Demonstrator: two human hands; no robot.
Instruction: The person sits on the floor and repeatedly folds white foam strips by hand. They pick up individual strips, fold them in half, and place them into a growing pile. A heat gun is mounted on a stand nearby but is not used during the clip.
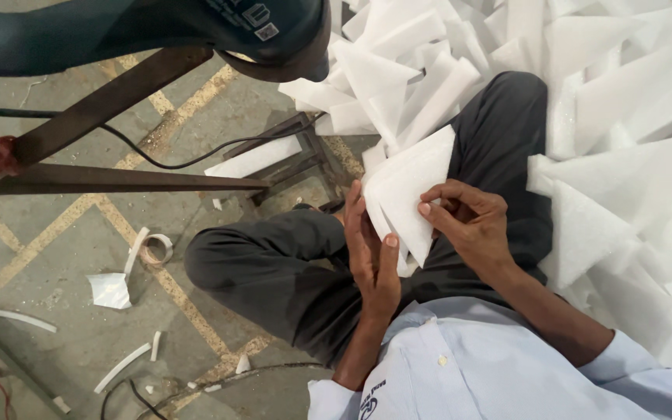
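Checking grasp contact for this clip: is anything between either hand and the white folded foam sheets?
Nothing visible: the left hand and right hand both grip the white triangular folded foam sheets directly, above the lap.

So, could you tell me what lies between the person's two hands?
In the head view, a stack of white triangular foam sheets sits between the left hand and right hand, gripped by both.

Soft even daylight, white foam near glare, edges perhaps slightly warped, focus sharp
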